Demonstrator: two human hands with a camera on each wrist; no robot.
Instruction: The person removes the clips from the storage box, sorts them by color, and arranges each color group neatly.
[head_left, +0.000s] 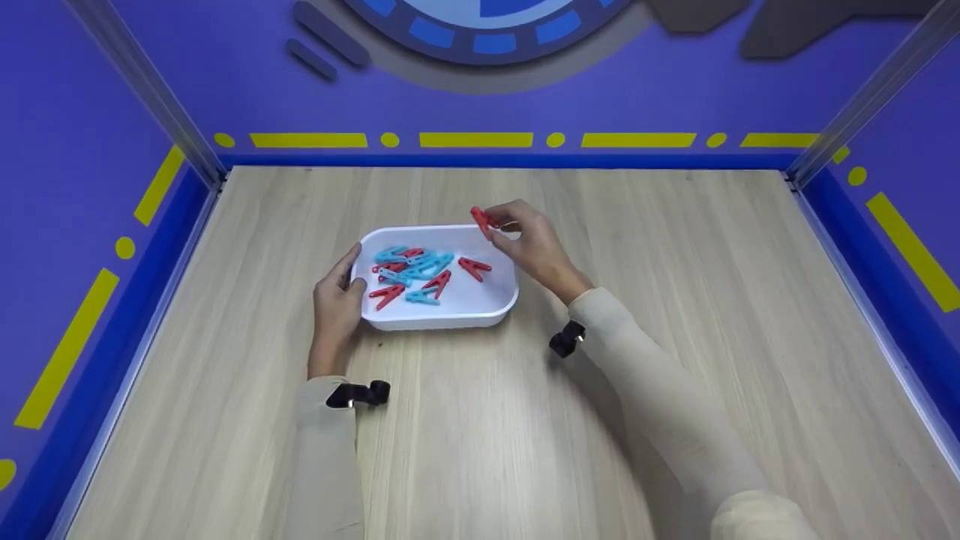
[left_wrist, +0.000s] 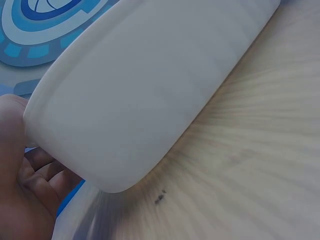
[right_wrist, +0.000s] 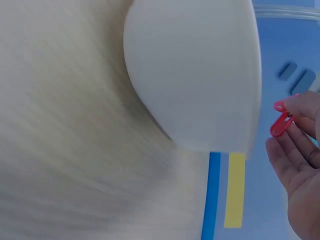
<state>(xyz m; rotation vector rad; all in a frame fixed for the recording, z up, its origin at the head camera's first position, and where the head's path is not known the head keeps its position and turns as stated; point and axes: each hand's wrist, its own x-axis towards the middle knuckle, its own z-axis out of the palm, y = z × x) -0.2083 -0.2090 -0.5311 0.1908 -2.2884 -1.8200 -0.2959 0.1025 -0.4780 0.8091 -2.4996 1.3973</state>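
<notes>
A white tray (head_left: pixel 437 322) holds several red and light-blue clips, most of them piled toward its left half; one red clip (head_left: pixel 474 268) lies apart at the right. My left hand (head_left: pixel 336 311) grips the tray's left end, thumb on the rim; the left wrist view shows the thumb on the tray's wall (left_wrist: pixel 115 100) and fingers beneath. Above the tray's back right corner my right hand (head_left: pixel 534 244) pinches a red clip (head_left: pixel 481 222). In the right wrist view that red clip (right_wrist: pixel 281 123) sits between thumb and fingers, beside the tray's outer wall (right_wrist: pixel 195 75).
The tray stands on a light wooden table (head_left: pixel 465 420). Blue panels with yellow dashes (head_left: pixel 475 139) rise behind it and at both sides, joined by metal corner posts. A black camera is strapped on each wrist.
</notes>
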